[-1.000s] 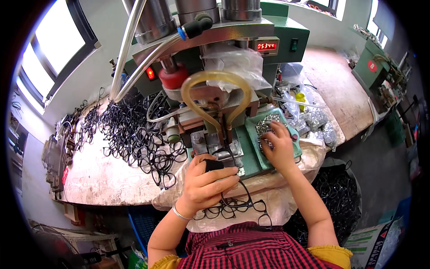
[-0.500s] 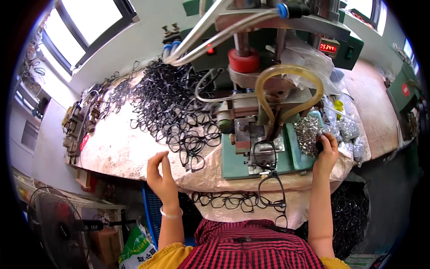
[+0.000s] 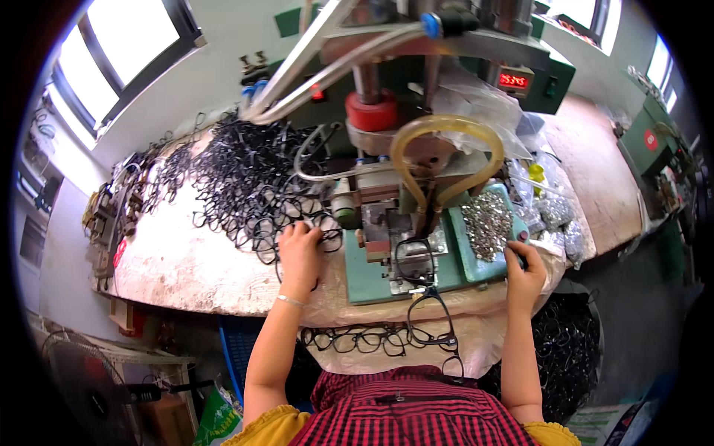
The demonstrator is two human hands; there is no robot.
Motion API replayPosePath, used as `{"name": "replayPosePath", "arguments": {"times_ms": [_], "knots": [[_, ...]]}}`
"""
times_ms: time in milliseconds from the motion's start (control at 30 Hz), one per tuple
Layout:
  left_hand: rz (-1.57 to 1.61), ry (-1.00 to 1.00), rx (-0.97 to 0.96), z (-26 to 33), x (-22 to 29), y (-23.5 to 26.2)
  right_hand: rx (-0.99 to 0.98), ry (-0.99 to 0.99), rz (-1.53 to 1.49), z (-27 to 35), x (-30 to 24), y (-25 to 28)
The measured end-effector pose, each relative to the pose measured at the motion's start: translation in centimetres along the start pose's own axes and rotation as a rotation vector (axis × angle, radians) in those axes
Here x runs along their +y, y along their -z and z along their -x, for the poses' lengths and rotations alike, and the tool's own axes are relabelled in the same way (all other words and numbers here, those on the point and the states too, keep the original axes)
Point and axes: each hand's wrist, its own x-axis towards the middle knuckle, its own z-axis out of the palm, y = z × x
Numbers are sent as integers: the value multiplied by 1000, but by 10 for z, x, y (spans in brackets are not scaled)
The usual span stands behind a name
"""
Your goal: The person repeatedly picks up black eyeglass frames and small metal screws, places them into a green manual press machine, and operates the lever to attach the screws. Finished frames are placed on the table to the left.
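Green press base (image 3: 364, 286) is bounded on its near side by a tan plastic sheet (image 3: 480, 334). Pale tabletop (image 3: 178, 264) is exposed left of the left hand (image 3: 300, 256), out to the table's near edge. Most room is left on that side; the far side is blocked by a black frame pile (image 3: 256, 167), the right side by the base.

Left fingers are bunched and bent over black rims at the pile's near edge; whether 1 is gripped cannot be told. Right hand (image 3: 526, 275) is placed just beside the near-right corner of the teal tray (image 3: 457, 241). Its thumb and fingers are curled toward each other with a dark patch between; a pinch cannot be confirmed.

Tray is heaped with small shiny metal parts (image 3: 485, 225). 1 black eyeglass frame (image 3: 428, 290) is set at the metal fixture (image 3: 377, 223), 1 rim over it, 1 past the base's near edge. More frames (image 3: 358, 340) are lined up nearer, on the sheet.

Straight path between hands is obstructed by the fixture; above, space is taken by a yellowish tube loop (image 3: 487, 141). Right of the tray, the table is crowded by plastic bags (image 3: 554, 212).
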Motion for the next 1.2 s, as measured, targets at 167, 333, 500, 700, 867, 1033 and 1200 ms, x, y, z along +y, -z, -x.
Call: {"name": "replayPosePath", "arguments": {"times_ms": [167,333,500,700,867,1033,1200], "knots": [[127,-6,175,-11,1,19,-146,-123,-22,10,-37,27],[784,576,213,-16,-30,15,-379,190,-276,-18,-109,-43],[1181,629,316,16,-12,0,-317,90,-511,-7,-113,-76],[1862,564,213,-16,97,115,-443,-136,-724,0,-123,-75],[1944,348,-142,7,148,186,-476,-164,-709,4,-153,-57],[2086,696,-983,5,175,156,-570,29,-359,-13,-124,-40],[2098,868,-905,-2,193,119,-204,360,550,-32,-9,-29]]}}
